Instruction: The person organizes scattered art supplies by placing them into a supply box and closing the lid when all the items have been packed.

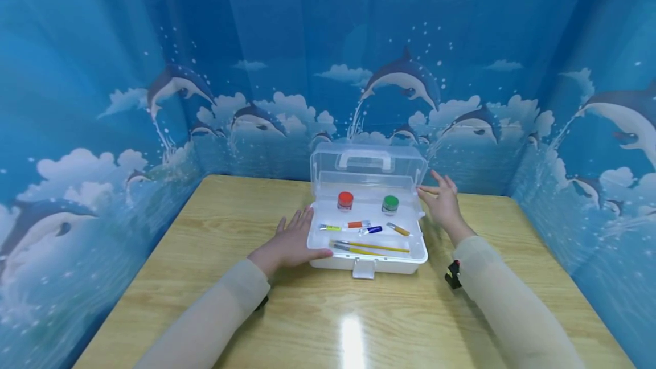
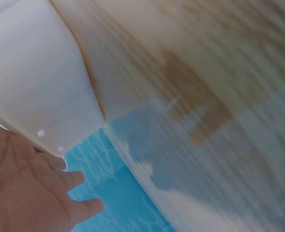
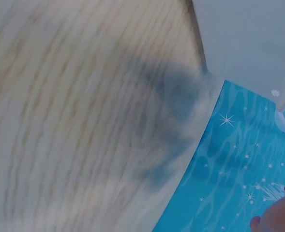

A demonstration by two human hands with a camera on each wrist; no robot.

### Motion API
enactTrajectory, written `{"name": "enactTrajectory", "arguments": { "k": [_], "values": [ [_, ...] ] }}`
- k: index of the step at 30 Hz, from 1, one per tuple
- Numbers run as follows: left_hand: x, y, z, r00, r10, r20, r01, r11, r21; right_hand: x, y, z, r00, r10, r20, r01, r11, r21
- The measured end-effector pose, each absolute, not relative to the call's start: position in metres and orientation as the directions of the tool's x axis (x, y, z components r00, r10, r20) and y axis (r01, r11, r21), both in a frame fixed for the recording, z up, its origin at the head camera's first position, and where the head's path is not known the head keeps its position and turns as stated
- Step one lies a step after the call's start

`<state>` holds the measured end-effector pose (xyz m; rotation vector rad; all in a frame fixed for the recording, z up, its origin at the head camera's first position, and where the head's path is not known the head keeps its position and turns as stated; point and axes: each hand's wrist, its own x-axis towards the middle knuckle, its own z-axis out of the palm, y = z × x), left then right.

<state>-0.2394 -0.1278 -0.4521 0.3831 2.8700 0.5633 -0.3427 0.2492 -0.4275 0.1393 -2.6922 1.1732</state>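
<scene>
A white plastic box sits on the table, its clear lid with a handle raised at the back. Inside it lie a red-capped jar, a green-capped jar, yellow, orange and blue paint tubes, a short brush and long paintbrushes. My left hand rests with spread fingers along the box's left side, thumb over the front left corner. At the lid's right edge, my right hand has its fingers extended, with fingertips touching or very near the lid.
The wooden table extends around the box on both sides and in front. Blue curtains printed with dolphins stand behind and beside it. A front latch hangs down from the box. Both sleeves come in from the near side.
</scene>
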Motion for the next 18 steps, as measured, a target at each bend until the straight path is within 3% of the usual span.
{"name": "enactTrajectory", "arguments": {
  "k": [18],
  "values": [
    [-0.2473,-0.1247,-0.4535,-0.962,0.243,-0.123,0.175,0.896,0.409,-0.3360,0.2553,-0.4315,-0.948,-0.093,0.304,-0.278,0.704,-0.654]
  ]
}}
